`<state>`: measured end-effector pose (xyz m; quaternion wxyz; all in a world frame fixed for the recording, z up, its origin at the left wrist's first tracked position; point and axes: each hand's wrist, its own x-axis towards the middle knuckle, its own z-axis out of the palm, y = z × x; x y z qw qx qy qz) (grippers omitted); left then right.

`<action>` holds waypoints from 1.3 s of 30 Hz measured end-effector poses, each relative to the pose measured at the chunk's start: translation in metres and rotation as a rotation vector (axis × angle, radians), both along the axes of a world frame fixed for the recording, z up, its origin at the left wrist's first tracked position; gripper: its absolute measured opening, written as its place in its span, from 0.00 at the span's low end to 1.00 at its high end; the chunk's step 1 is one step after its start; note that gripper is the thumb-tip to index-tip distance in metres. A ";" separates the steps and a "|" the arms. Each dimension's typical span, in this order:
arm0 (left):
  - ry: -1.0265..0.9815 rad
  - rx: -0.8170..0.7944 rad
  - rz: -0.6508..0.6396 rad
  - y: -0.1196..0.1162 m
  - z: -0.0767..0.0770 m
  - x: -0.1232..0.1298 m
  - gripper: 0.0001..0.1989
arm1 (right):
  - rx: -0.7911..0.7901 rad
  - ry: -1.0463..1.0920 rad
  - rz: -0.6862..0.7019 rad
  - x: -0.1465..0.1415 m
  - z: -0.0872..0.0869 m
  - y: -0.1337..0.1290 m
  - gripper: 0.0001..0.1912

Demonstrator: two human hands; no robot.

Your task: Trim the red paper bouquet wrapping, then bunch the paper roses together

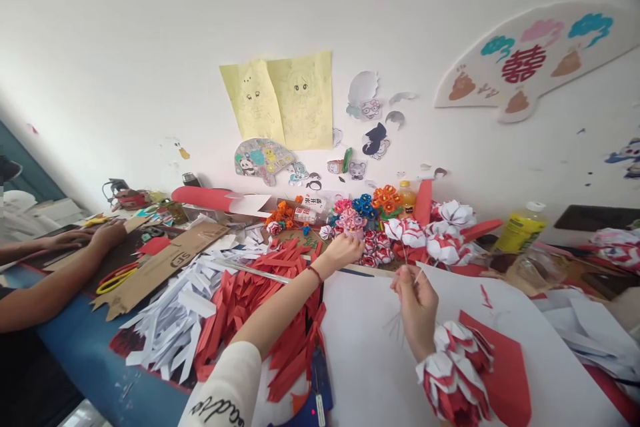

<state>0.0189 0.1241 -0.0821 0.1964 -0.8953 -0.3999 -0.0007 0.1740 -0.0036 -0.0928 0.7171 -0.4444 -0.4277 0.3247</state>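
Note:
My right hand (416,303) is closed in a pinch above the white paper sheet (360,333), on a thin wire. Fine wire ends (395,328) show just below it. My left hand (345,250) reaches to the back of the table, fingers curled in front of a pink flower bunch (350,212) and small red-and-white flowers (377,250). What its fingertips hold, if anything, is hidden. Large red-and-white paper flowers (453,380) lie near my right wrist beside red paper (505,367). More white-and-red flowers (407,232) stand behind my right hand.
Red paper strips (295,307) and white strips (175,313) are heaped at left, beside cardboard (165,267) and yellow-handled scissors (117,278). Another person's arms (75,267) rest at far left. A yellow bottle (523,227) stands at back right, near a crumpled plastic piece (537,270).

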 end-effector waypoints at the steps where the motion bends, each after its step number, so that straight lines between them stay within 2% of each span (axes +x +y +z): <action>1: -0.014 0.029 -0.009 -0.003 0.003 0.000 0.13 | 0.005 0.014 0.036 0.000 0.002 -0.001 0.15; 5: -0.106 0.153 -0.038 -0.017 0.026 -0.008 0.13 | -0.013 0.105 0.157 -0.001 0.005 -0.003 0.14; 11: -0.376 0.400 -0.073 -0.053 0.070 -0.049 0.10 | -0.025 0.223 0.196 -0.001 0.006 -0.002 0.14; 15: -0.640 0.613 -0.108 -0.094 0.080 -0.064 0.10 | -0.061 0.340 0.295 -0.002 0.007 -0.003 0.16; 18: -0.697 0.669 -0.243 -0.130 0.079 -0.061 0.12 | -0.058 0.427 0.401 -0.006 0.007 -0.005 0.16; 20: -0.618 0.693 -0.454 -0.149 0.075 -0.052 0.12 | -0.031 0.467 0.468 -0.010 0.007 -0.007 0.17; 22: -0.489 0.770 -0.585 -0.162 0.066 -0.042 0.08 | 0.005 0.493 0.554 -0.013 0.007 -0.009 0.20; 27: -0.306 0.938 -0.777 -0.168 0.036 -0.023 0.12 | 0.046 0.540 0.705 -0.014 0.007 -0.013 0.25; 30: -0.212 0.938 -0.903 -0.165 0.031 -0.020 0.10 | 0.047 0.554 0.731 -0.012 0.007 -0.015 0.23; 33: -0.091 0.885 -0.966 -0.164 0.035 -0.018 0.04 | 0.031 0.559 0.731 -0.010 0.007 -0.015 0.19; 36: 0.063 0.772 -0.964 -0.165 0.041 -0.018 0.06 | -0.002 0.543 0.698 -0.008 0.009 -0.014 0.14; 39: 0.143 0.544 -0.902 -0.161 0.041 -0.022 0.08 | -0.008 0.477 0.603 -0.009 0.013 -0.013 0.23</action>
